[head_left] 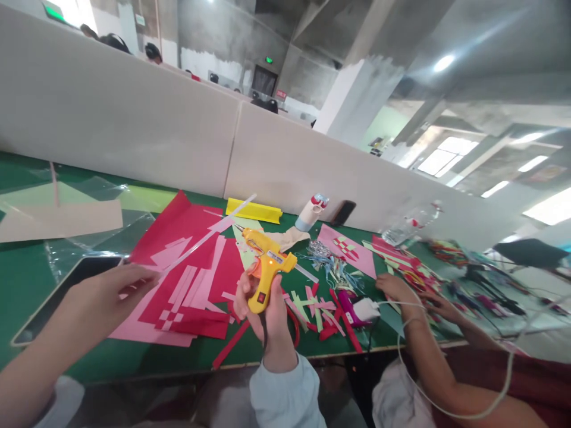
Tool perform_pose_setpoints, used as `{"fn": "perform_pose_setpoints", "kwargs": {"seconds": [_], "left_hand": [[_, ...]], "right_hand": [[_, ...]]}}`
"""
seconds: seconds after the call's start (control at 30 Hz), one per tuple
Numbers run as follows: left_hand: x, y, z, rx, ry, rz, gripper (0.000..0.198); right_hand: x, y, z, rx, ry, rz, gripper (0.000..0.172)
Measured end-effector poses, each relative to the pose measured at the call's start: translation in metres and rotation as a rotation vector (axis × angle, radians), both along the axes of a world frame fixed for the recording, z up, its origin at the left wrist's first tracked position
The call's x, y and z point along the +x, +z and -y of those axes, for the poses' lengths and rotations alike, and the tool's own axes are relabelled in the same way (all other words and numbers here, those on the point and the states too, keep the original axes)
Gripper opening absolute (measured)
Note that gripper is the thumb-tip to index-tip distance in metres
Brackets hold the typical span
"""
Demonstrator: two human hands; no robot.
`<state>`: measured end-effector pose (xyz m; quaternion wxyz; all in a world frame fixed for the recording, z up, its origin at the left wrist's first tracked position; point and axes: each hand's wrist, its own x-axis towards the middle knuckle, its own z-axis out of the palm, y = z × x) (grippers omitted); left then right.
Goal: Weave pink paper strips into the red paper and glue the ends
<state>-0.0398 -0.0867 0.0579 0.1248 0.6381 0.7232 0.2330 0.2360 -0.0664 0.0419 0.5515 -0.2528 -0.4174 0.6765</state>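
My right hand (262, 303) is wrapped round the handle of a yellow glue gun (267, 261), its nozzle pointing up and left. In my left hand (104, 303), thumb and fingers pinch the lower end of a long clear stick (200, 238), which slants up to the right, its upper end near the nozzle but apart from it. A pink piece crosses the stick. Beneath them lie red sheets (205, 223), pink strips (191, 285) and a small pink-and-red woven checker piece (169, 318).
A dark tablet (57, 297) lies at left beside clear plastic film. Behind are a yellow folded strip (254, 210), a white bottle (311, 213) and a phone (343, 212). Paper scraps (316, 309) and a purple power block (352, 309) lie right, near another person's hands (401, 294) and a white cable.
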Motion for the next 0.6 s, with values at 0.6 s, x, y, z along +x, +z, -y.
{"fn": "perform_pose_setpoints", "kwargs": {"seconds": [0.6], "left_hand": [[0.008,-0.001,0.022,0.055,0.007,0.012,0.040]], "right_hand": [[0.004,0.004,0.008,0.000,-0.004,-0.045,0.057]]}}
